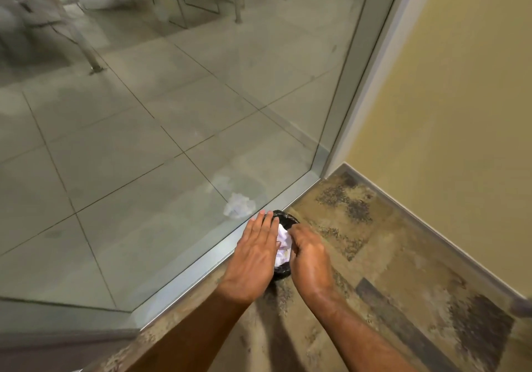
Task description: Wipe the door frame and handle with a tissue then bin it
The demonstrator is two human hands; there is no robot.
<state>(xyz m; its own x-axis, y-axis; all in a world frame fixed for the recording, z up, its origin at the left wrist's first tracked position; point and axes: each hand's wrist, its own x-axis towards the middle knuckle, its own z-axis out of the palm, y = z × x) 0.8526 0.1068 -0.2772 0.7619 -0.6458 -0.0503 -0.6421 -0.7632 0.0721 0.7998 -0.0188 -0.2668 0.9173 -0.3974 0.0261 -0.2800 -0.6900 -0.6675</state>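
Crumpled white, the tissue (pixel 282 245) is pressed between both hands over the black-lined bin (pixel 285 219). The left hand (pixel 254 252) is laid flat and released against it; the right hand (pixel 309 256) is clenched on it.

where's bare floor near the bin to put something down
Bare patterned carpet lies right of the small black-lined bin, out to the grey skirting under the yellow wall. It is crowded at the bin: the left hand and right hand press crumpled white tissue against the metal door frame.
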